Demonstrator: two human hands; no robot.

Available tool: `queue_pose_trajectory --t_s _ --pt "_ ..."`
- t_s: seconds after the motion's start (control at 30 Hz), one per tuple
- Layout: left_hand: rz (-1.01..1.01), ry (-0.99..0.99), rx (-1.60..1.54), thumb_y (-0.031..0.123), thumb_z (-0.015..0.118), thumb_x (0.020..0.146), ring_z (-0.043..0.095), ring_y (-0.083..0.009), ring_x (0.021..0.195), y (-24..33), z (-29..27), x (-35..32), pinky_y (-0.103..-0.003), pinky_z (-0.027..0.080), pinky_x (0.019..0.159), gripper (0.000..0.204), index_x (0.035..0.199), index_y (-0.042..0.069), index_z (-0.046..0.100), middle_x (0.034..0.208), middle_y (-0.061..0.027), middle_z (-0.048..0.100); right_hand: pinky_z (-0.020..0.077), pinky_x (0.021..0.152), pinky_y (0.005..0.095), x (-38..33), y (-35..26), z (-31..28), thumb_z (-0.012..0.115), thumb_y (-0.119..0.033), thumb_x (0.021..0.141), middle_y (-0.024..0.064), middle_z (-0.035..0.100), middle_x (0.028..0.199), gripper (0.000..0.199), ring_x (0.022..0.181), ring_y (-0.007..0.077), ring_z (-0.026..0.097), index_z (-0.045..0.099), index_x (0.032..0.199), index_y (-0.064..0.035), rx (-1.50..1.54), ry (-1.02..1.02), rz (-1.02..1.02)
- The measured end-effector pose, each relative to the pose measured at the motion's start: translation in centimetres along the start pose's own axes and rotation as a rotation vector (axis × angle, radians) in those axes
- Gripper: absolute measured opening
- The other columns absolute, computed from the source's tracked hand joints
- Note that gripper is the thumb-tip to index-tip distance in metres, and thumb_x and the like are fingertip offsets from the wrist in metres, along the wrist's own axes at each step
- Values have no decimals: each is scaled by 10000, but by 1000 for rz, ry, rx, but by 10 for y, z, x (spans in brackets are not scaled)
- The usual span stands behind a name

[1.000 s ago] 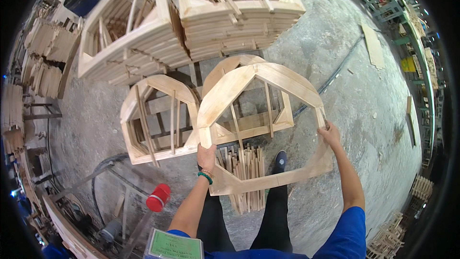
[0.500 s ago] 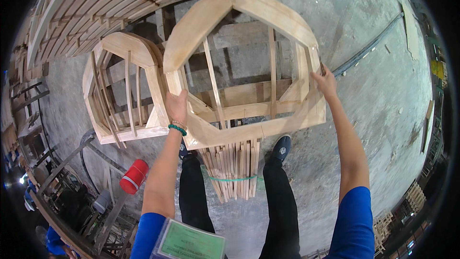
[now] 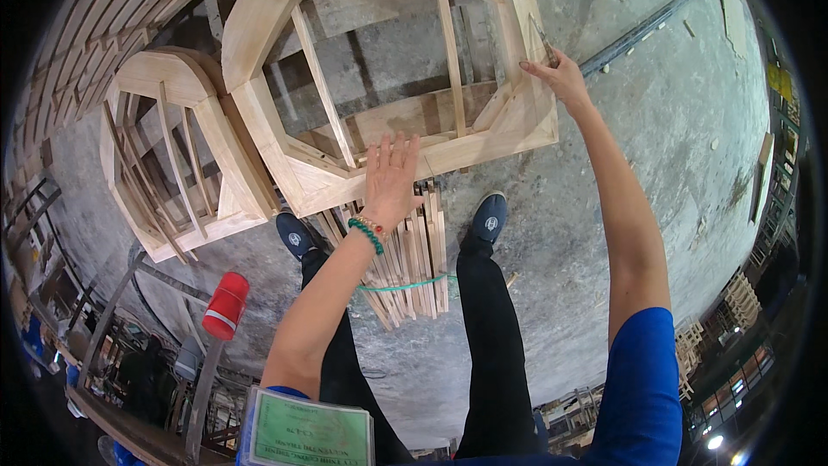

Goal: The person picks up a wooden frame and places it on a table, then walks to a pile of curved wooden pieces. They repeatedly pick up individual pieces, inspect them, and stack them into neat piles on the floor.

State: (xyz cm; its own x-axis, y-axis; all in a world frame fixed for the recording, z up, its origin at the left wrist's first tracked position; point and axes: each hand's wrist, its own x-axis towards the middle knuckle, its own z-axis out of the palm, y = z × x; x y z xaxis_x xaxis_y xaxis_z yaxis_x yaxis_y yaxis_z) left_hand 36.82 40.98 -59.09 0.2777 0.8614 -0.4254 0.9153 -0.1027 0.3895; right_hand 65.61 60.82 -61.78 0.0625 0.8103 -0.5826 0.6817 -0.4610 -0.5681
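A large arched frame of pale wood (image 3: 259,125) with two thin upright slats stands in front of me, tilted. My left hand (image 3: 392,177), with a green bead bracelet at the wrist, lies flat with its fingers stretched over the frame's bottom rail. At the right side of the frame, my right hand (image 3: 561,82) is closed round a thin dark tool (image 3: 549,52); its exact kind is too small to make out. The thumb of that hand reaches toward the frame's side. Beneath the bottom rail, between my feet, lies a bundle of wooden strips (image 3: 414,255) tied with green string.
A second arched frame (image 3: 211,134) with loose slats stands at the left. Stacked slatted wood (image 3: 86,26) fills the far left. A red cylinder (image 3: 226,304) sits near metal bars at the lower left. A dark cable (image 3: 647,26) runs along the concrete floor.
My left hand has let go of the frame's left side and moved onto the bottom rail, fingers spread. The large frame appears farther up and left in view. The right hand stays at its right side.
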Motion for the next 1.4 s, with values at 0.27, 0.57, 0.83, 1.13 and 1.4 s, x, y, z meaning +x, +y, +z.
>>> queue_pose_trajectory --t_s 0.27,0.57,0.83,1.13,1.4 --pt "-4 -52 -160 -5 594 704 588 -326 978 -24 22 20 -402 459 851 444 1141 35 528 1032 -169 604 477 835 347 11 16 1 735 -414 709 191 668 1008 657 929 281 647 587 1197 0 -147 138 -110" --pt "-46 -55 -182 -24 595 703 614 -307 975 -45 17 4 -382 510 801 436 1130 45 545 1148 -167 596 444 809 276 -9 0 22 738 -369 756 82 659 1007 559 898 155 594 600 1147 5 -19 85 -60" --pt "-14 76 -140 -22 581 659 620 -294 865 -44 23 7 -367 504 720 253 908 10 552 882 -161 607 451 822 295 -18 4 17 734 -346 757 117 657 1016 551 908 193 606 589 1135 27 29 132 -57" --pt "-63 76 -53 4 617 669 602 -305 883 -41 30 3 -365 489 772 326 982 20 531 927 -139 603 442 734 260 -4 -8 6 734 -336 758 46 629 915 530 797 120 568 589 1135 7 8 -48 69" --pt "7 171 66 128 571 734 608 -222 768 -37 39 5 -330 487 662 157 873 58 550 805 -94 598 313 427 210 -5 8 -1 701 -295 811 -73 478 670 307 517 26 422 582 961 -55 170 -18 45"
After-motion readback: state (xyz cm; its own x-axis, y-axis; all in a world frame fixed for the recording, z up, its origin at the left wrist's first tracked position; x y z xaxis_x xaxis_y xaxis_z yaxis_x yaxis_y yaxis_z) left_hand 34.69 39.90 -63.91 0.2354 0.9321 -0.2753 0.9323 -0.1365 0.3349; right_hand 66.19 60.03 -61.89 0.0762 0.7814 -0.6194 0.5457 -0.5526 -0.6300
